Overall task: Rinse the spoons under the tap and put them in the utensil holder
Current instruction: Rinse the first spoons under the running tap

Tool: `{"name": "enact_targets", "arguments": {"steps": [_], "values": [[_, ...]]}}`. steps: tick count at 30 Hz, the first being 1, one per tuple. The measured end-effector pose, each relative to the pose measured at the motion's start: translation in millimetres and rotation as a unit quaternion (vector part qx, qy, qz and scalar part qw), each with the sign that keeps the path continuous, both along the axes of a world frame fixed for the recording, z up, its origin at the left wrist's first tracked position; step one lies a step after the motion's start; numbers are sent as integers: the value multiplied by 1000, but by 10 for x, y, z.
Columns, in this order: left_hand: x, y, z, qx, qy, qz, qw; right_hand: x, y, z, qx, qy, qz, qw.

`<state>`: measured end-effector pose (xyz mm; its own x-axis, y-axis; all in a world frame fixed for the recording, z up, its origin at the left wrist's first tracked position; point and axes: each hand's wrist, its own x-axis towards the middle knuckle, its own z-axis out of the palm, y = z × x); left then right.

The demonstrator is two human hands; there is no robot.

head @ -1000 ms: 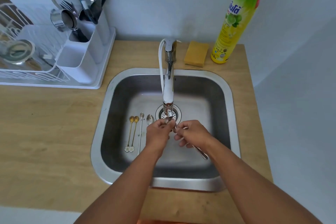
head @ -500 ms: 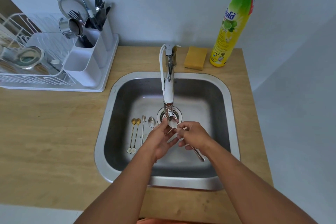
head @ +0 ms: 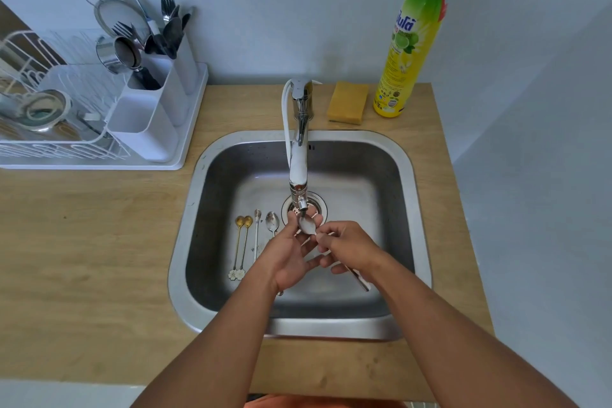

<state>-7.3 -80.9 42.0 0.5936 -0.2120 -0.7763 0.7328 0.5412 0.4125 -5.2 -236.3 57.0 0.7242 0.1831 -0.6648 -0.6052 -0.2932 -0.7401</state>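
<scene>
Since a second ago: left hand (head: 288,253) opened from a pinch, palm up, fingers spread beneath spoon bowl. Right hand (head: 347,247) pinches spoon (head: 308,224) handle; bowl under tap (head: 299,175) spout. Four spoons (head: 255,235) lie on sink (head: 390,175) floor at 9 o'clock of drain. Utensil holder (head: 155,116) on desk (head: 82,242), 10 o'clock.

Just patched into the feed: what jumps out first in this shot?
Two hands meet under the tap in the middle of the steel sink: the right hand pinches a spoon with its bowl below the spout, the left hand open beside it. Four more spoons lie on the sink floor to the left. The tall yellow-green bottle stands at the back right.
</scene>
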Motion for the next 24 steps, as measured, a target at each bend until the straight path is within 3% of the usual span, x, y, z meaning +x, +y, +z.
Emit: {"name": "enact_targets", "arguments": {"steps": [6,11,16,19,24], "values": [[22,-43,-34,91,-24,5,996,-81,49,-39,-8,-14,-6,1000],[-24,-45,-64,184,-58,-49,980,-41,46,-53,-34,-37,-26,998],[87,-113,7,268,-42,7,962,-68,85,-46,-54,-67,-10,996],[201,-139,27,267,-6,43,963,-93,104,-65,-67,-84,-2,994],[148,-91,26,191,-21,-6,981,-31,38,-32,-60,-79,-32,995]]}}
